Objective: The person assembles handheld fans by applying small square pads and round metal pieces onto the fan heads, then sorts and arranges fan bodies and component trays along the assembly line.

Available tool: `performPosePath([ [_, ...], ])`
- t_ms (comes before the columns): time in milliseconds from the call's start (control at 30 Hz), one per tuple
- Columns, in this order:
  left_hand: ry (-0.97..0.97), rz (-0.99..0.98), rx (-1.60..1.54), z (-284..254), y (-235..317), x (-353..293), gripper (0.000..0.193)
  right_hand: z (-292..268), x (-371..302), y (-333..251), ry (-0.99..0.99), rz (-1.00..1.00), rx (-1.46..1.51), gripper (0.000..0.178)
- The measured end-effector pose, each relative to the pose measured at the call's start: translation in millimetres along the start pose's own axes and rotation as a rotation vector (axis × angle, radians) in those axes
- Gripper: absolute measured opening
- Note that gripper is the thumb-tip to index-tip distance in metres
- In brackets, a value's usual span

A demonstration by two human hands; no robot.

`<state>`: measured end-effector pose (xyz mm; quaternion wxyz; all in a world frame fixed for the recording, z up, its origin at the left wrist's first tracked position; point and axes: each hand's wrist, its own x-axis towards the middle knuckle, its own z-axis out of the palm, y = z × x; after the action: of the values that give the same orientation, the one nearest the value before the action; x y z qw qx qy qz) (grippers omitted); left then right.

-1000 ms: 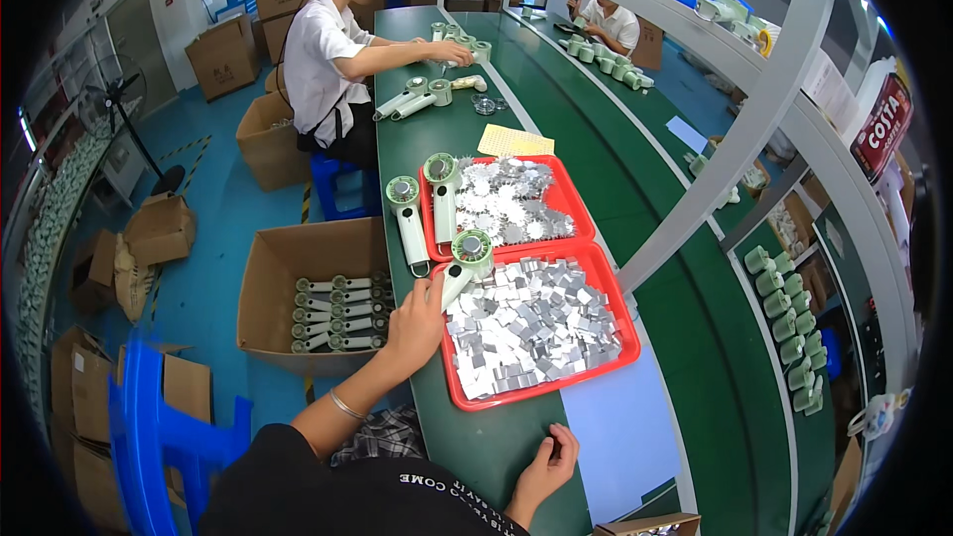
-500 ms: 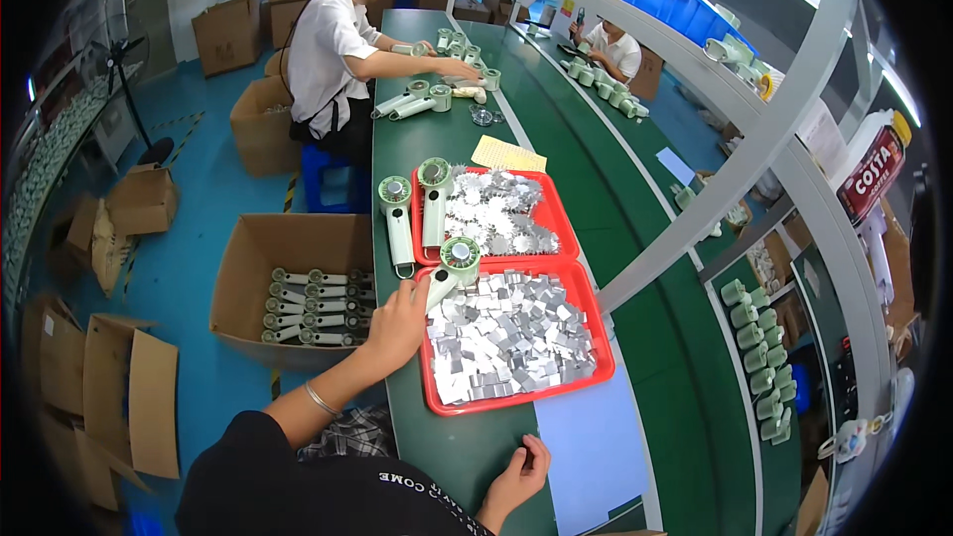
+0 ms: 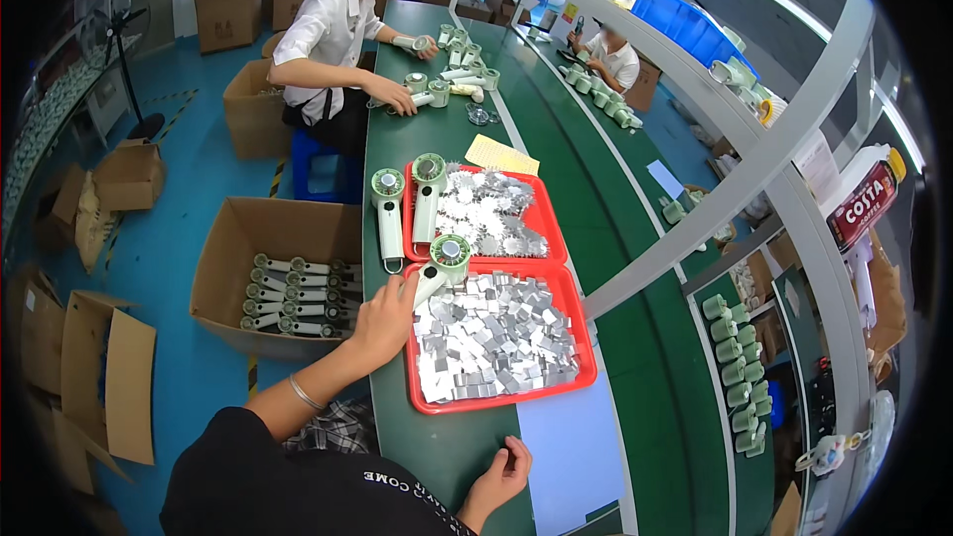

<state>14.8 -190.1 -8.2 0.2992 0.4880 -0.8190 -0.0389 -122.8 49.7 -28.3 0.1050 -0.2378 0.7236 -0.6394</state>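
Note:
My left hand [image 3: 385, 320] is closed around the handle of a pale green handheld fan [image 3: 450, 252]. The fan's round head lies over the near left part of the red trays, where the two meet. Loosely curled, my right hand [image 3: 499, 478] rests at the table's near side with its thumb apart and nothing visible in it. Small flat silver metal pieces [image 3: 496, 333] fill the near red tray [image 3: 588, 365]. Two more handheld fans [image 3: 389, 223] [image 3: 428, 201] lie beyond my left hand, one on the table and one across the far tray's left edge.
Spiky silver metal parts [image 3: 486, 208] fill the far red tray [image 3: 556, 228]. A cardboard box [image 3: 213, 288] with several fans stands left of the table. Across the table, a co-worker [image 3: 333, 40] handles fans. A blue sheet [image 3: 571, 457] lies right of my right hand; a metal frame post [image 3: 695, 208] slants behind.
The whole view has shifted slightly. The co-worker's hands have moved apart, one now at the nearer fans and one lifting a fan part. My hands keep about the same pose.

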Motion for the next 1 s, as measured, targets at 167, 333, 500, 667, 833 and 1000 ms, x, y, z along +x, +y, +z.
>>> performPosePath([
  [167,0.011,0.008,-0.015,1.0,-0.8,-0.7,0.058,0.8,-0.3,2.8,0.008,-0.008,0.010,0.018],
  [333,0.038,0.026,-0.021,2.0,-1.5,-1.1,0.060,1.4,-0.5,-1.0,0.012,0.006,0.015,0.019],
  [500,0.025,0.017,-0.012,2.8,-1.9,-1.2,0.061,1.0,-0.3,1.6,0.010,0.003,0.023,0.019],
  [667,0.027,0.017,-0.003,3.1,-2.4,-1.7,0.061,-0.2,-0.5,3.9,0.003,0.003,0.018,0.019],
  [833,0.014,0.009,-0.011,0.8,-1.5,-1.5,0.061,0.7,-0.3,2.9,0.007,0.002,0.023,0.019],
  [1000,0.009,0.008,-0.021,1.8,-1.0,-1.4,0.059,1.0,-0.2,-0.2,0.011,-0.003,0.027,0.019],
])
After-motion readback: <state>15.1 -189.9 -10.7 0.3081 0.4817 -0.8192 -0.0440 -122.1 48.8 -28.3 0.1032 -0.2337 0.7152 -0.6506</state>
